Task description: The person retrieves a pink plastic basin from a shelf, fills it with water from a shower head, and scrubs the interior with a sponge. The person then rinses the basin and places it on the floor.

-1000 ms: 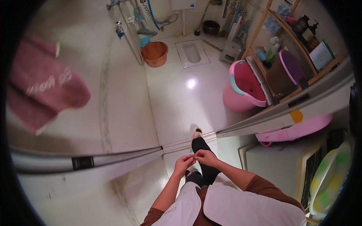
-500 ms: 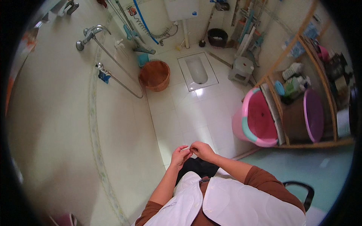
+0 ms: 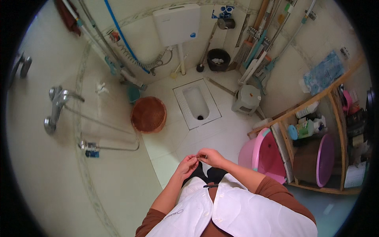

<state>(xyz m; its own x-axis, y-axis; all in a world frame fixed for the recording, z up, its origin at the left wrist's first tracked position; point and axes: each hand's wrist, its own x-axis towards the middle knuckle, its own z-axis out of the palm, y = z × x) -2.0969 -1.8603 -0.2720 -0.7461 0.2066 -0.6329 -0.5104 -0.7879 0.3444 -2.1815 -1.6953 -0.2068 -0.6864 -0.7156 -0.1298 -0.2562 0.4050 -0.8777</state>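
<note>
My left hand (image 3: pixel 187 166) and my right hand (image 3: pixel 210 157) meet in front of my body at the lower middle. Their fingertips are pinched together and touch. Whatever lies between them, if anything, is too small to make out. Both forearms come up from below in brown sleeves, beside my white vest (image 3: pixel 252 205). Past the hands, a white squat toilet (image 3: pixel 185 91) is set into the tiled floor.
A brown bucket (image 3: pixel 149 115) stands by the left wall, under the shower mixer tap (image 3: pixel 59 104). To the right are a pink tub (image 3: pixel 252 155), a wooden shelf (image 3: pixel 337 118) with bottles and a purple basin (image 3: pixel 325 160), and a grey stool (image 3: pixel 246 98). Mops (image 3: pixel 262 43) lean in the far corner.
The view has tilted up and moved forward, so the toilet, cistern and mops show more fully. My hands stay together at the fingertips, the left fingers now more closed.
</note>
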